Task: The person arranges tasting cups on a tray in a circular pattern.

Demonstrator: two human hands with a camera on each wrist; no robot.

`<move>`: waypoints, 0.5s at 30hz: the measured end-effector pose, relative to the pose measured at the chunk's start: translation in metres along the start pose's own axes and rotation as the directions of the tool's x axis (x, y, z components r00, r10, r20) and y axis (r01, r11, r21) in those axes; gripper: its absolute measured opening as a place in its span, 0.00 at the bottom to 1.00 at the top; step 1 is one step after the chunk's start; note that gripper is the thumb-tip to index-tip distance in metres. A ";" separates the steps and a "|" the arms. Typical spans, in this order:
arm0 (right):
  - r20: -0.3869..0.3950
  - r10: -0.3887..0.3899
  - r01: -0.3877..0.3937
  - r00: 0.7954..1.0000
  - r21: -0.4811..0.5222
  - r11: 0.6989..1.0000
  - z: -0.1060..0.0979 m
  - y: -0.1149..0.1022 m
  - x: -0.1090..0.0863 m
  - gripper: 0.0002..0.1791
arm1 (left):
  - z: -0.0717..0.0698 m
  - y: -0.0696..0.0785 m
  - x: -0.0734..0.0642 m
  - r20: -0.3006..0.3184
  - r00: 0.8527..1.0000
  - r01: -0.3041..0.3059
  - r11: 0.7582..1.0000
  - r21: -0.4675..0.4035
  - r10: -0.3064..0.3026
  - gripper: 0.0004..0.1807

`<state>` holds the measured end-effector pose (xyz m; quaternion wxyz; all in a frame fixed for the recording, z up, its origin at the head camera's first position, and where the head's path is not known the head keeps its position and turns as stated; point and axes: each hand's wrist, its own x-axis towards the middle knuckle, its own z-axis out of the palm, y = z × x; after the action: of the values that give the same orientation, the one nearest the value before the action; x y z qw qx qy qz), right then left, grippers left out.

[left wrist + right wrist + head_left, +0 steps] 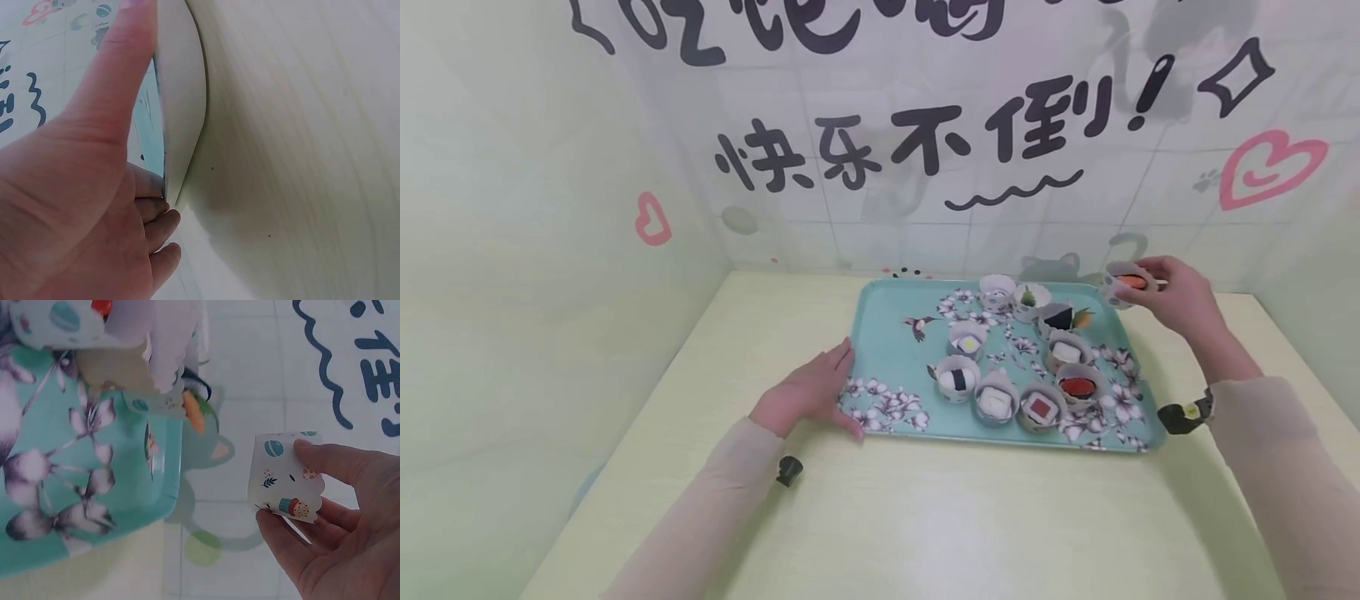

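Note:
My right hand [1183, 296] holds a small paper baking cup [284, 475] between thumb and fingers, off the right back corner of the tray. An orange-topped sushi piece [1131, 282] sits in this cup, visible from the head view. My left hand [808, 387] lies at the left front corner of the teal floral tray [880, 333], fingers against its left edge and thumb [112, 81] stretched along its front edge. Several more paper cups stand in a loop on the tray, among them one with a red-topped piece [1078, 387] and one with a black-banded white piece [957, 380].
The tray lies on a pale wooden table [925, 517] against a printed wall sheet [880, 242] with dark lettering. Cups crowd the tray's right half; its left part shows bare teal surface and a bird print [919, 327]. Pale side panels [550, 292] flank the table.

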<state>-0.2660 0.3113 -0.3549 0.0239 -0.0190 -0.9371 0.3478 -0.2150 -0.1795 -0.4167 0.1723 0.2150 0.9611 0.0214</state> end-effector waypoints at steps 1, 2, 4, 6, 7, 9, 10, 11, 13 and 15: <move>0.011 -0.013 0.013 1.000 -0.002 1.000 0.002 -0.006 0.001 0.41 | 0.000 0.000 0.000 0.000 1.000 0.000 1.000 -0.001 0.000 0.78; 0.024 -0.026 0.026 0.999 -0.002 1.000 0.005 -0.012 0.002 0.41 | 0.000 0.000 0.000 0.000 1.000 0.000 1.000 -0.005 0.000 0.78; 0.055 -0.056 0.057 0.997 -0.014 0.998 0.010 -0.024 0.003 0.40 | 0.000 -0.001 0.000 0.000 1.000 0.000 1.000 -0.013 0.000 0.78; 0.089 -0.074 0.076 0.993 -0.022 0.997 0.017 -0.036 0.005 0.39 | 0.000 -0.001 0.000 0.003 1.000 0.002 1.000 -0.013 -0.002 0.78; 0.102 -0.084 0.087 0.991 -0.028 0.996 0.020 -0.041 0.006 0.39 | 0.000 -0.002 0.001 0.004 1.000 0.003 1.000 -0.013 -0.003 0.78; 0.130 -0.101 0.106 0.986 -0.033 0.994 0.028 -0.051 0.008 0.38 | 0.000 -0.003 0.001 0.006 1.000 0.003 1.000 -0.010 -0.003 0.79; 0.143 -0.105 0.111 0.984 -0.036 0.993 0.033 -0.056 0.009 0.38 | 0.001 -0.003 0.002 0.007 1.000 0.003 1.000 -0.007 -0.003 0.79; 0.157 -0.106 0.114 0.982 -0.041 0.993 0.037 -0.060 0.010 0.37 | 0.001 -0.003 0.002 0.008 1.000 0.003 1.000 -0.003 -0.003 0.79; 0.183 -0.117 0.128 0.976 -0.053 0.990 0.047 -0.067 0.012 0.36 | 0.002 -0.004 0.003 0.011 1.000 0.004 1.000 -0.002 -0.004 0.79; 0.212 -0.125 0.142 0.969 -0.067 0.988 0.058 -0.073 0.013 0.35 | 0.002 -0.003 0.003 0.009 1.000 0.002 1.000 -0.001 -0.002 0.79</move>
<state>-0.2839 0.2191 -0.3513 -0.0514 0.0798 -0.9470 0.3069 -0.2183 -0.1815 -0.4198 0.1768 0.2139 0.9605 0.0205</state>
